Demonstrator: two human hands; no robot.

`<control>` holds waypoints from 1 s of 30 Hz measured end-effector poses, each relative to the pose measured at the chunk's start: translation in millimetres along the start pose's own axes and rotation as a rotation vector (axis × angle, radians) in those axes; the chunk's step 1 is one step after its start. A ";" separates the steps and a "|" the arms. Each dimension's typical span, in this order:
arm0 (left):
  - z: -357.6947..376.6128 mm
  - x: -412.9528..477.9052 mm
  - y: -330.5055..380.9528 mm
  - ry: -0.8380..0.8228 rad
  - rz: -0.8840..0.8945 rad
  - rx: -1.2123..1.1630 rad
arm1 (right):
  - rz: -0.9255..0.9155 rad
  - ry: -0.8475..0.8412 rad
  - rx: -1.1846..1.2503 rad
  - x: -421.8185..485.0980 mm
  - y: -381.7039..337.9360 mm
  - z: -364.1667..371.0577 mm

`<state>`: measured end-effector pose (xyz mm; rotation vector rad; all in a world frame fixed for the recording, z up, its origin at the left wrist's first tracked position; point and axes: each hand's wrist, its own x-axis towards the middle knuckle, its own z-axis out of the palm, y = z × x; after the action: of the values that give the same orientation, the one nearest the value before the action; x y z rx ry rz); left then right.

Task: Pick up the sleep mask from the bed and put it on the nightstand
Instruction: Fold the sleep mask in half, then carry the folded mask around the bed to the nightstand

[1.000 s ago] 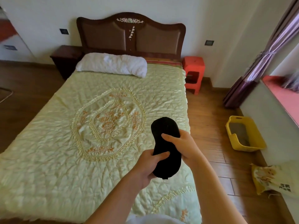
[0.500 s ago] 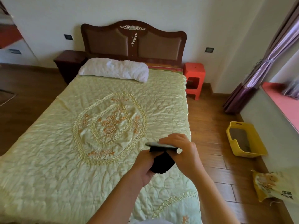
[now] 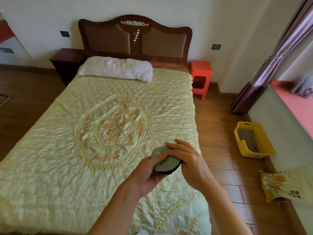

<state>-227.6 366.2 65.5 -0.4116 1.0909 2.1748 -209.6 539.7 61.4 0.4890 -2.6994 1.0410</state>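
The sleep mask (image 3: 165,162), black with a grey inner face, is folded over between both hands above the bed's right front part. My left hand (image 3: 148,175) grips it from below and the left. From the right, my right hand (image 3: 189,164) covers it, fingers over its top edge. The bed (image 3: 67,150) has a pale green quilted cover with an orange embroidered medallion. A dark wooden nightstand (image 3: 66,60) stands at the far left of the headboard, well away from my hands.
A white pillow (image 3: 116,68) lies at the bed's head. A red plastic stool (image 3: 200,77) stands right of the headboard. On the wooden floor to the right are a yellow basket (image 3: 252,141) and a printed bag (image 3: 284,185). Purple curtains (image 3: 264,73) hang by the window ledge.
The mask, held flat and upright a second ago, has been folded over so its grey side shows. Both hands stay on it. The view has tilted slightly.
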 end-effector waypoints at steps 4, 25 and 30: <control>-3.1 -3.1 1.5 0.050 0.061 0.017 | 0.248 0.186 0.233 -5.0 -2.5 -5.4; -71.2 -23.8 -8.4 0.318 0.268 0.088 | 0.895 -0.032 0.935 -7.6 -40.6 70.1; -98.5 -48.4 -9.4 0.472 0.349 -0.016 | 0.842 -0.189 0.937 5.7 -59.7 95.9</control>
<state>-187.1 271.3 26.7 -0.8243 1.4905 2.4590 -199.3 431.6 29.6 -0.5462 -2.3879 2.5865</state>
